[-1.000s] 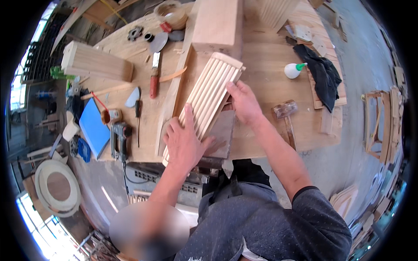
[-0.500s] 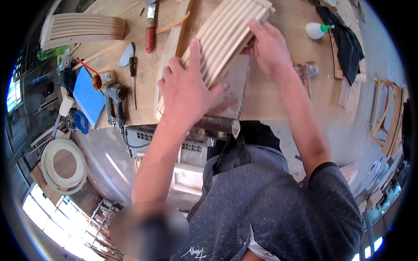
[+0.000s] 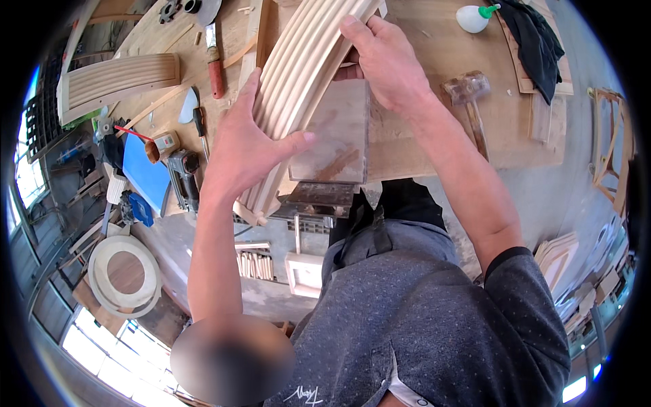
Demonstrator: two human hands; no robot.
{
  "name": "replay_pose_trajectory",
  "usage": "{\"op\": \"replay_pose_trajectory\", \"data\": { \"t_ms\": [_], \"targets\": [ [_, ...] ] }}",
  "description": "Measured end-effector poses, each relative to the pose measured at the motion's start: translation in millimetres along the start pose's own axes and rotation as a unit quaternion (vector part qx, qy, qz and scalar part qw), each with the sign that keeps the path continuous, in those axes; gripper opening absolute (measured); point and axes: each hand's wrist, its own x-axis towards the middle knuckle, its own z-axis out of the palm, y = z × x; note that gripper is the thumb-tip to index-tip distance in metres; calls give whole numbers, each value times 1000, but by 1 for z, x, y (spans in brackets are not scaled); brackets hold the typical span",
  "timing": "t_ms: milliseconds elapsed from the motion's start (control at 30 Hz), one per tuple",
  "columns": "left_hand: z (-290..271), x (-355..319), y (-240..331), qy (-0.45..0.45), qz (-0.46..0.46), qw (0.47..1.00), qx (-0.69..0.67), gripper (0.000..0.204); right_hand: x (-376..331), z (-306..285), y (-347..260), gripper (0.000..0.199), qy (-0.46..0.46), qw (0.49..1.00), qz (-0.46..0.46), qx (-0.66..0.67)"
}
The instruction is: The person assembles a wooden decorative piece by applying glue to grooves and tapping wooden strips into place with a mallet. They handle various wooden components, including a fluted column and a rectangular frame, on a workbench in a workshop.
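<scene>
A pale wooden panel of long parallel slats (image 3: 302, 71) is held slantwise above the workbench, its lower end reaching past the front edge. My left hand (image 3: 247, 149) grips it lower down, with the fingers along the left edge and the thumb stretched across the slats. Higher up, my right hand (image 3: 390, 64) pinches the right edge, thumb on top and fingers curled below. Under the panel lies a flat, worn plate (image 3: 336, 142) at the bench front. The panel's far end runs out of the picture.
A curved slatted panel (image 3: 122, 81) lies at the far left. A red-handled scraper (image 3: 215, 74), a nail gun (image 3: 183, 173) and a blue sheet (image 3: 144, 169) are also on the left. To the right are a mallet (image 3: 468, 91), a white bottle (image 3: 472, 19) and dark cloth (image 3: 532, 51).
The slatted panel has come nearer and left with both hands, its lower end now past the bench edge. The view has shifted, and the mallet now shows fully.
</scene>
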Motion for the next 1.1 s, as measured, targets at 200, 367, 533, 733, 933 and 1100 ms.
{"op": "replay_pose_trajectory", "data": {
  "t_ms": [200, 367, 533, 733, 933, 1100],
  "targets": [
    [30, -11, 19, 49, 2, 998, 33, 119, 0, -11, -11, 38, 30, 999, 10, -29],
    [34, -18, 45, 41, -51, 997, 37, 118, 0, -20, -15, 37, 36, 999, 12, -23],
    [46, -29, 61, 64, -62, 988, 125, 120, -8, -22, -18, 38, 40, 999, 24, -12],
    [56, -35, 63, 101, -75, 985, 121, 121, 6, -26, -12, 34, 9, 997, 12, -73],
    [69, -40, 74, 122, -76, 979, 143, 121, -11, -31, -23, 37, 22, 996, -36, -78],
    [83, -42, 100, 91, -28, 992, 79, 123, -22, -56, -42, 38, 33, 989, -114, -83]
  ]
}}
